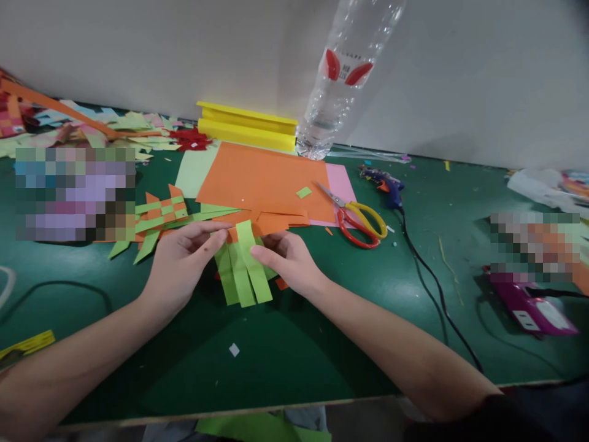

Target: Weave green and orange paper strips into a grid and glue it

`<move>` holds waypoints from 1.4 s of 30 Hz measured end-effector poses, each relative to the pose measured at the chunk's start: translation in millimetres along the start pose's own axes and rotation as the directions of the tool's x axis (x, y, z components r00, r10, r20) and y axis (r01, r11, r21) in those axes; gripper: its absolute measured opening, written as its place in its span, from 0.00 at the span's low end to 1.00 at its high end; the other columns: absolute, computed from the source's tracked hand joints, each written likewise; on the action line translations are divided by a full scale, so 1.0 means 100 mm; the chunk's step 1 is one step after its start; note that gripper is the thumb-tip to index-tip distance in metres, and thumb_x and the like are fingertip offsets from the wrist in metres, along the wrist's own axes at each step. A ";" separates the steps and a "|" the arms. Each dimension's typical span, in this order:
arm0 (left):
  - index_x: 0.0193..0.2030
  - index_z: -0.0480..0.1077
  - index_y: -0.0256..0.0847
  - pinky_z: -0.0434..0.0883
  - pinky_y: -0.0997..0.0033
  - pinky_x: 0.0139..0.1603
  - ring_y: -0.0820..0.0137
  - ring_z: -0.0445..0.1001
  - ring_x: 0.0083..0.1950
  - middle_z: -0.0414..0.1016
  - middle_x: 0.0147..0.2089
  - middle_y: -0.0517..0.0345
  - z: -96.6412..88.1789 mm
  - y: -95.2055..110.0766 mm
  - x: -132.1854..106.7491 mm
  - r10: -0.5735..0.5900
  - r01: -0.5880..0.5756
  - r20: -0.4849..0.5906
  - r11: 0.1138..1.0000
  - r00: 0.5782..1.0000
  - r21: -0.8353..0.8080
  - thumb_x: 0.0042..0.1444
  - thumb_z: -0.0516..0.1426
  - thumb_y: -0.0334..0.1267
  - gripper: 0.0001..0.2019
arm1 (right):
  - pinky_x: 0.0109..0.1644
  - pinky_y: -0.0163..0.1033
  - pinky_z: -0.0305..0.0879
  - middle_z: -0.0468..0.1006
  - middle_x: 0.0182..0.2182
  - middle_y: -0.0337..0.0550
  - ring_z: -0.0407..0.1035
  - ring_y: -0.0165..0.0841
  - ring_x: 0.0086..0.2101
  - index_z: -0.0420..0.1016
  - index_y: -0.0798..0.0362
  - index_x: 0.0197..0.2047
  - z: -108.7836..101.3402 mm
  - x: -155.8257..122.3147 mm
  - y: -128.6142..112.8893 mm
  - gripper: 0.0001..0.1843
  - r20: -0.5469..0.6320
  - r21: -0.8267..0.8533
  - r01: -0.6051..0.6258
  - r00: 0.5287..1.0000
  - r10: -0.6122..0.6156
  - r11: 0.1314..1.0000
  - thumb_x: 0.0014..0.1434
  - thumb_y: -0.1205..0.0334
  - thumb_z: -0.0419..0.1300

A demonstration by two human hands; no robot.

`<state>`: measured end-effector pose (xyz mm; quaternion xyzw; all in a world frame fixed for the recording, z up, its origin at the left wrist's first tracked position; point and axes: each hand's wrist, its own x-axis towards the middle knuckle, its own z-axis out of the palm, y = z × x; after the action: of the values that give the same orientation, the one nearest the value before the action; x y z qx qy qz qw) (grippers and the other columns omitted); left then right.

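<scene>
While the left hand pinches the orange strip crossing the green strips, just in front of the orange sheet, the thumb of the right hand lies on the green; its fingers are partly hidden, so I cannot tell if they clamp. One should probably press every crossing flat and keep the strips side by side. The scissors cross the sheet's right edge; more room lies on the table before the sheet.
</scene>
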<state>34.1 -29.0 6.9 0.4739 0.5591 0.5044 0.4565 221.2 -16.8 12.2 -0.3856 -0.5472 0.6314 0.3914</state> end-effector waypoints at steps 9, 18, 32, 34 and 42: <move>0.43 0.79 0.43 0.77 0.69 0.36 0.65 0.80 0.36 0.83 0.38 0.55 0.02 0.10 0.00 -0.060 0.050 0.129 0.996 0.990 0.079 0.47 0.67 0.50 0.19 | 0.30 0.35 0.63 0.75 0.24 0.40 0.66 0.27 0.26 0.77 0.57 0.28 0.00 -0.02 0.03 0.19 -0.039 -0.169 -0.090 0.996 0.085 0.981 0.54 0.46 0.64; 0.32 0.81 0.43 0.79 0.66 0.42 0.62 0.81 0.38 0.84 0.34 0.56 0.01 0.06 0.04 -0.095 0.093 0.036 0.993 0.995 0.067 0.41 0.69 0.48 0.13 | 0.29 0.33 0.61 0.75 0.26 0.38 0.66 0.26 0.26 0.74 0.55 0.30 0.02 0.00 0.05 0.17 -0.046 -0.168 -0.035 0.999 0.028 0.985 0.49 0.48 0.68; 0.36 0.81 0.44 0.78 0.66 0.41 0.59 0.81 0.40 0.84 0.37 0.55 -0.01 0.14 0.01 -0.028 0.030 -0.014 0.987 1.000 0.156 0.47 0.66 0.49 0.14 | 0.30 0.33 0.59 0.72 0.24 0.34 0.63 0.24 0.25 0.74 0.54 0.31 -0.02 0.01 0.06 0.14 0.021 -0.269 0.027 1.000 -0.022 0.963 0.57 0.51 0.63; 0.41 0.81 0.44 0.77 0.65 0.41 0.58 0.81 0.42 0.84 0.37 0.55 -0.01 0.18 0.00 -0.016 0.015 0.000 0.975 1.000 0.223 0.49 0.64 0.50 0.16 | 0.30 0.33 0.58 0.72 0.24 0.34 0.63 0.24 0.25 0.74 0.54 0.31 -0.03 0.02 0.06 0.14 0.015 -0.264 0.005 1.000 -0.001 0.965 0.56 0.51 0.63; 0.44 0.79 0.46 0.77 0.67 0.43 0.60 0.81 0.42 0.84 0.39 0.56 -0.01 0.21 -0.03 0.067 -0.080 0.059 0.963 0.996 0.258 0.51 0.63 0.49 0.15 | 0.30 0.33 0.59 0.72 0.22 0.34 0.61 0.23 0.23 0.75 0.55 0.30 -0.03 0.02 0.05 0.13 0.013 -0.226 -0.052 0.998 0.056 0.973 0.54 0.52 0.64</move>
<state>34.8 -31.5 27.9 0.5625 0.5910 0.4313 0.3850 223.0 -14.1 6.9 -0.4361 -0.6086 0.5793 0.3224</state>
